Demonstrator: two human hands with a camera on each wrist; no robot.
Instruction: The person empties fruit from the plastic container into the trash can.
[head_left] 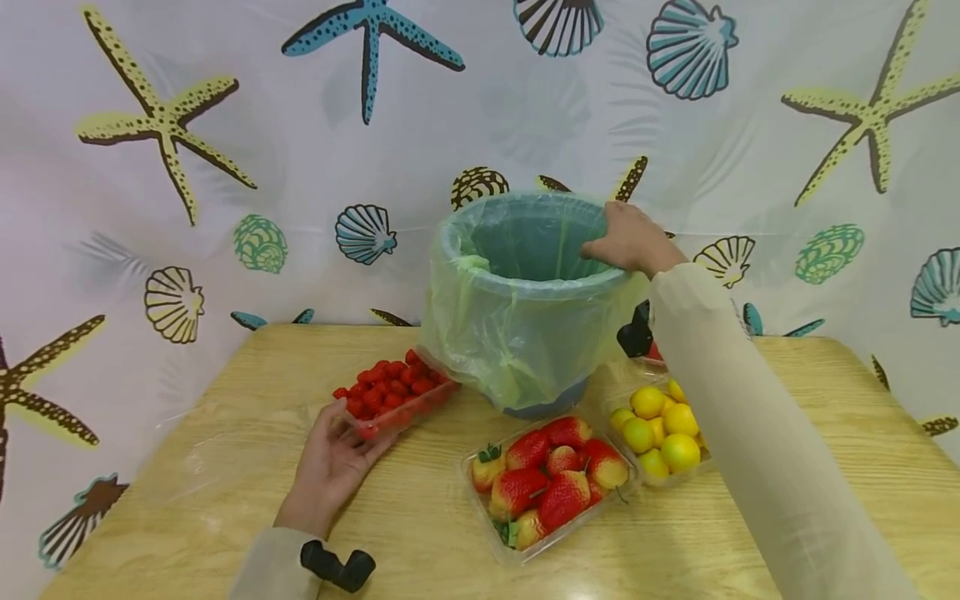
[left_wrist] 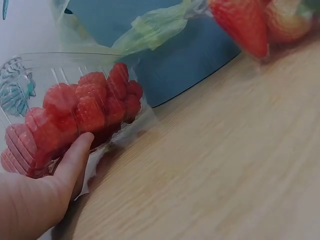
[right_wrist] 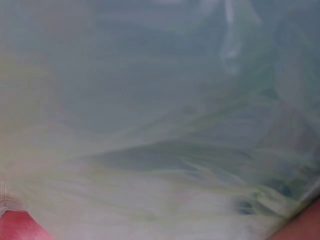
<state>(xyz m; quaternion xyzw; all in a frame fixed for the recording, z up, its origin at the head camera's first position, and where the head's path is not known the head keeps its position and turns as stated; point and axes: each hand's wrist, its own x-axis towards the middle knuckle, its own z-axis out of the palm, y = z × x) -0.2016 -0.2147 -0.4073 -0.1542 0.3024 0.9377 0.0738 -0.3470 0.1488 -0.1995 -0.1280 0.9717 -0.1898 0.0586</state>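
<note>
A blue trash bin (head_left: 540, 287) stands at the back of the table, lined with a thin yellow-green plastic bag (head_left: 487, 342) folded over its rim. My right hand (head_left: 633, 240) grips the bin's rim at the right, thumb on the inner side. In the right wrist view the bag (right_wrist: 150, 195) fills nearly the whole picture. Left of the bin, my left hand (head_left: 333, 467) holds the near end of a clear plastic box of raspberries (head_left: 390, 387). The left wrist view shows my thumb (left_wrist: 75, 155) against the box's side, other fingers mostly hidden.
In front of the bin sits a clear box of large strawberries (head_left: 551, 479). A box of yellow lemon-like fruit (head_left: 663, 433) lies to its right, partly behind my right sleeve (head_left: 742, 400). Behind the table (head_left: 420, 533) hangs a seashell-patterned curtain (head_left: 300, 167).
</note>
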